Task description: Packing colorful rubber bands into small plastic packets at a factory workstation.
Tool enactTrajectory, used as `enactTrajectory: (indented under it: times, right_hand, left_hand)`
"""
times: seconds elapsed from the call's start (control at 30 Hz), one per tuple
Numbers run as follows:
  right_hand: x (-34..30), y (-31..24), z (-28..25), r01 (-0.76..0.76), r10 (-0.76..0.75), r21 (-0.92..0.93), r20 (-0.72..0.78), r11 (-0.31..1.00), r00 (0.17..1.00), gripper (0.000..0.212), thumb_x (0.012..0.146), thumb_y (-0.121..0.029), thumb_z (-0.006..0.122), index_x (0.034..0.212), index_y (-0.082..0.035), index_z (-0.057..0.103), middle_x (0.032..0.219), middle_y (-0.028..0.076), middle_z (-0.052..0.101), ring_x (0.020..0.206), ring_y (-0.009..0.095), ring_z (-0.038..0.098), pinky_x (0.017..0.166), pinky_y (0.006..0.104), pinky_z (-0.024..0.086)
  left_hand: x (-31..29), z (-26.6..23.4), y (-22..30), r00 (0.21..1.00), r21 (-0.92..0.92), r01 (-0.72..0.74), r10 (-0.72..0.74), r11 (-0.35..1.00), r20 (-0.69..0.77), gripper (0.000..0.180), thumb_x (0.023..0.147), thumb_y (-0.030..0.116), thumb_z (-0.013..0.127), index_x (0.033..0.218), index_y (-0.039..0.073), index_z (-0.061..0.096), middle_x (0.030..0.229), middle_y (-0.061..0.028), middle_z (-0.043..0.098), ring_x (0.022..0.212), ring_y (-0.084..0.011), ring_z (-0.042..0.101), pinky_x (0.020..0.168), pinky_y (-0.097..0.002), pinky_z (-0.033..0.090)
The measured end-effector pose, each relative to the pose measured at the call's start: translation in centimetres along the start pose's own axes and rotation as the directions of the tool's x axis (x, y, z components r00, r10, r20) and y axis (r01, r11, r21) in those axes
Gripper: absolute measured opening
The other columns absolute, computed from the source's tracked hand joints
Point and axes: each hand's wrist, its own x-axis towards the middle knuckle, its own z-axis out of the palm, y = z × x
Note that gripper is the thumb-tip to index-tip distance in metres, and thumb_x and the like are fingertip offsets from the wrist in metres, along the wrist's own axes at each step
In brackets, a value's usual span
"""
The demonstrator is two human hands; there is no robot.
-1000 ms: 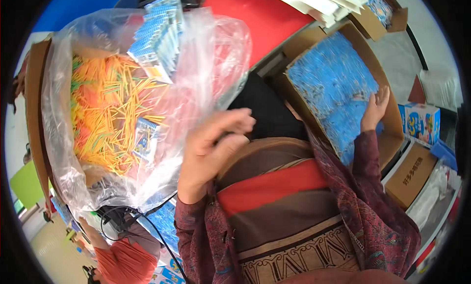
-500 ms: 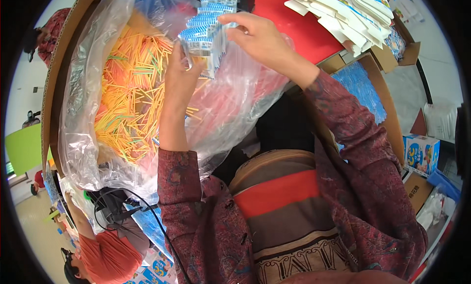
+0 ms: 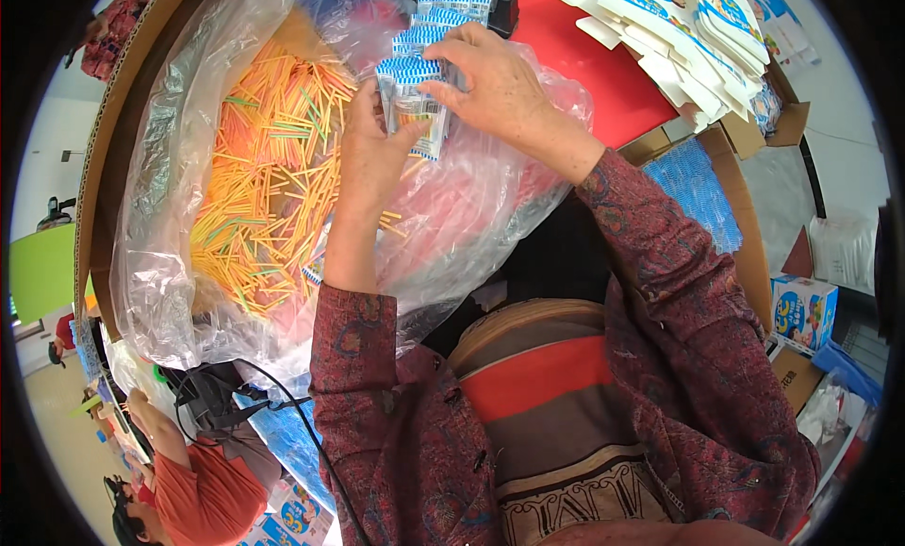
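A strip or row of small blue-and-white packets [image 3: 414, 72] lies over the clear plastic liner at the top middle; whether they are joined I cannot tell. My left hand [image 3: 371, 159] grips the near packets from the left, thumb in front and fingers behind. From the right, my right hand [image 3: 504, 86] bends its thumb and index finger onto the same packets, its fingertips partly hidden. Just left of my left hand, many thin yellow, orange and green sticks [image 3: 273, 169] fill the plastic-lined box. Another small packet [image 3: 314, 265] lies beside my left wrist, partly covered.
The clear plastic liner [image 3: 160, 216] spills over the cardboard box wall [image 3: 94, 183]. A black tape dispenser stands behind the packets. Flat white-and-blue cartons [image 3: 674, 32] are piled on the red tabletop [image 3: 556, 27]. Blue mesh-like material [image 3: 696, 190] fills a box at right. Another person [image 3: 207, 489] works at lower left.
The whole view has shifted slightly. Both hands stay at the packets, which now face me more squarely; the right-hand fingers have moved closer to the near packet.
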Motion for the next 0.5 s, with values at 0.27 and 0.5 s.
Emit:
enactTrajectory:
  times: [0.27, 0.5]
  right_hand:
    - [-1.7, -1.5, 0.3, -0.053, 0.049, 0.348, 0.019, 0.936, 0.999, 0.05, 0.077, -0.017, 0.074, 0.123, -0.009, 0.055, 0.12, 0.01, 0.058, 0.107, 0.027, 0.057, 0.09, 0.0341, 0.046]
    - [-2.4, -1.5, 0.9, -0.122, 0.073, 0.486, 0.119, 0.865, 0.99, 0.06, 0.076, -0.012, 0.074, 0.131, -0.009, 0.049, 0.121, 0.01, 0.058, 0.11, 0.025, 0.057, 0.095, 0.0337, 0.045]
  left_hand:
    - [-1.3, -1.2, 1.5, 0.998, 0.052, -0.01, 0.007, 0.999, 0.068, 0.065, 0.071, 0.004, 0.077, 0.126, 0.003, 0.045, 0.116, -0.0091, 0.054, 0.101, -0.0181, 0.056, 0.084, -0.0311, 0.047]
    - [-1.2, -1.4, 0.2, 0.989, 0.152, -0.066, 0.044, 0.986, 0.144, 0.062, 0.071, 0.004, 0.076, 0.124, 0.004, 0.044, 0.111, -0.0079, 0.055, 0.094, -0.0155, 0.057, 0.08, -0.0294, 0.046]
